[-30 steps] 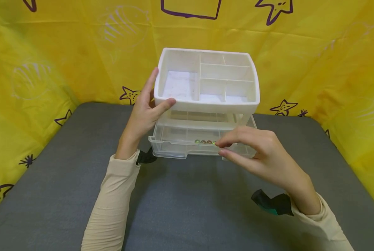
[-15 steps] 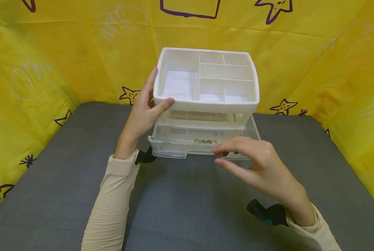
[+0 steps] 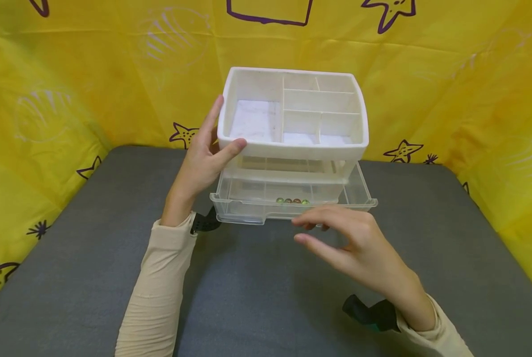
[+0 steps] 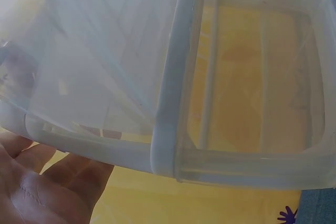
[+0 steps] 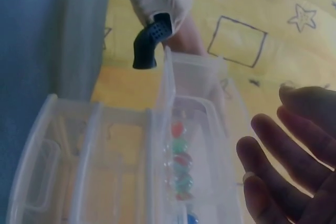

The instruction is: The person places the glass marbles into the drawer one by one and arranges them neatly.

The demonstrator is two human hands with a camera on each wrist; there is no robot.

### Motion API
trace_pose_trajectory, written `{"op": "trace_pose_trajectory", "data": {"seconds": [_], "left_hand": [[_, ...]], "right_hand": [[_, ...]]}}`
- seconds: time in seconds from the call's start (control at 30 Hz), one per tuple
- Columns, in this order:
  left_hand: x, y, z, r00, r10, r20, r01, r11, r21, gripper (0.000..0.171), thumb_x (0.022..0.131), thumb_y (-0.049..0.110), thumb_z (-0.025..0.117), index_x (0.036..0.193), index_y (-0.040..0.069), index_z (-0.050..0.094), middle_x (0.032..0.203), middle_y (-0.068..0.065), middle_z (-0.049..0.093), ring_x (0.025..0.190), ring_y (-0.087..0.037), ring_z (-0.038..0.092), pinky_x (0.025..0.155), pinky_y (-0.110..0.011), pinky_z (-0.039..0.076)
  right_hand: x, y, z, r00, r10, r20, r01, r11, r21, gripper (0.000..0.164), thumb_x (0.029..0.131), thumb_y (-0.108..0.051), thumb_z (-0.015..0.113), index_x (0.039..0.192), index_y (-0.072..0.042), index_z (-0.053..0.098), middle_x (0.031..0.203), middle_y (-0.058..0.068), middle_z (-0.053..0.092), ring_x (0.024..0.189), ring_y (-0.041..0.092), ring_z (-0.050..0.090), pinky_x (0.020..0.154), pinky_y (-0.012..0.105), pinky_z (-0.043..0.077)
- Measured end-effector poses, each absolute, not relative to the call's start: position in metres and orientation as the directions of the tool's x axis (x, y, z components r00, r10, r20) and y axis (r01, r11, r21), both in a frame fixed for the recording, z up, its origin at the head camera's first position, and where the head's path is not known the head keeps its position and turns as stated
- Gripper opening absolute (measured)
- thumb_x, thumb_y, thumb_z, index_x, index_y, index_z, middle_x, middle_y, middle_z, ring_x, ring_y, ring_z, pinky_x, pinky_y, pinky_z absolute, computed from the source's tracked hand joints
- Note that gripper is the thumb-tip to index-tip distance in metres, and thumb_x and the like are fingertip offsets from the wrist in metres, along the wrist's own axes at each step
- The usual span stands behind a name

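A white plastic drawer organizer [image 3: 293, 151] with a divided top tray stands at the back of the table. My left hand [image 3: 199, 158] grips its upper left corner, thumb over the front rim and fingers along the side. From below the tray a clear drawer [image 3: 241, 210] sticks out toward me. Several glass marbles [image 3: 297, 201] lie in a row inside it, showing red, green and blue in the right wrist view. Just in front of the drawer is my right hand [image 3: 351, 243], fingers loosely bent, thumb apart, nothing held. The left wrist view shows the left palm [image 4: 47, 195] by the organizer's side.
A dark grey cloth covers the table [image 3: 257, 297]. Behind and at both sides hangs a yellow curtain [image 3: 114, 74] with drawn starfish and fish. Black straps with dark attachments sit at both wrists, the right one [image 3: 370, 313] standing out over the table.
My right hand has drawn back from the marbles, toward me and a little left, with thumb and fingers parting slightly. The left hand keeps its hold, and the organizer stays in place.
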State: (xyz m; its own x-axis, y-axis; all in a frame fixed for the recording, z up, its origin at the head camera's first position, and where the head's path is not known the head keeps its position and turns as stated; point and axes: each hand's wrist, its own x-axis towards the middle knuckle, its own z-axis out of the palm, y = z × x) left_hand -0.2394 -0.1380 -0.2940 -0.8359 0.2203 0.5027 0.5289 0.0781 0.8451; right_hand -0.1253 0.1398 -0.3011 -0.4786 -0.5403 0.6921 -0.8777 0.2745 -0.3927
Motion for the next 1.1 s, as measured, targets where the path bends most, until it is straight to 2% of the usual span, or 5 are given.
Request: {"op": "trace_pose_trajectory", "data": {"seconds": [0.2, 0.37, 0.6, 0.87, 1.1], "left_hand": [[-0.239, -0.138, -0.294, -0.836, 0.223, 0.501, 0.527, 0.073, 0.847, 0.085, 0.094, 0.005, 0.065, 0.160, 0.022, 0.016, 0.158, -0.011, 0.033, 0.119, -0.026, 0.053, 0.092, -0.021, 0.054], [-0.239, -0.139, -0.295, -0.834, 0.215, 0.508, 0.533, 0.073, 0.843, 0.085, 0.093, 0.003, 0.065, 0.160, 0.021, 0.015, 0.157, -0.013, 0.034, 0.119, -0.026, 0.054, 0.091, -0.021, 0.054], [-0.239, -0.138, -0.294, -0.832, 0.217, 0.511, 0.537, 0.078, 0.840, 0.085, 0.093, 0.005, 0.066, 0.160, 0.021, 0.016, 0.156, -0.013, 0.037, 0.119, -0.025, 0.054, 0.091, -0.021, 0.054], [-0.240, -0.137, -0.295, -0.835, 0.208, 0.509, 0.534, 0.085, 0.841, 0.084, 0.094, 0.004, 0.065, 0.160, 0.022, 0.016, 0.153, -0.014, 0.039, 0.117, -0.025, 0.054, 0.089, -0.021, 0.055], [-0.240, -0.137, -0.295, -0.834, 0.208, 0.510, 0.535, 0.087, 0.840, 0.084, 0.093, 0.003, 0.064, 0.160, 0.021, 0.017, 0.153, -0.014, 0.039, 0.116, -0.025, 0.054, 0.088, -0.021, 0.055]], "right_hand": [[-0.124, 0.136, -0.305, -0.535, -0.546, 0.645, -0.843, 0.295, -0.450, 0.024, 0.084, -0.008, 0.078, 0.108, -0.013, 0.073, 0.101, -0.003, 0.075, 0.089, 0.006, 0.066, 0.078, 0.015, 0.050], [-0.124, 0.128, -0.312, -0.587, -0.560, 0.585, -0.800, 0.288, -0.526, 0.026, 0.085, -0.004, 0.076, 0.108, -0.013, 0.073, 0.099, -0.004, 0.075, 0.084, 0.004, 0.067, 0.073, 0.022, 0.055], [-0.124, 0.119, -0.322, -0.659, -0.497, 0.565, -0.742, 0.310, -0.594, 0.022, 0.084, -0.003, 0.076, 0.104, -0.011, 0.074, 0.094, -0.001, 0.076, 0.079, 0.005, 0.068, 0.069, 0.022, 0.055], [-0.124, 0.106, -0.334, -0.814, -0.476, 0.332, -0.515, 0.328, -0.792, 0.016, 0.089, -0.014, 0.074, 0.106, -0.013, 0.075, 0.093, -0.004, 0.077, 0.079, 0.003, 0.069, 0.067, 0.024, 0.056], [-0.126, 0.102, -0.340, -0.874, -0.428, 0.232, -0.401, 0.362, -0.842, 0.019, 0.090, -0.019, 0.074, 0.108, -0.013, 0.075, 0.093, -0.002, 0.077, 0.079, 0.007, 0.071, 0.067, 0.025, 0.057]]}}
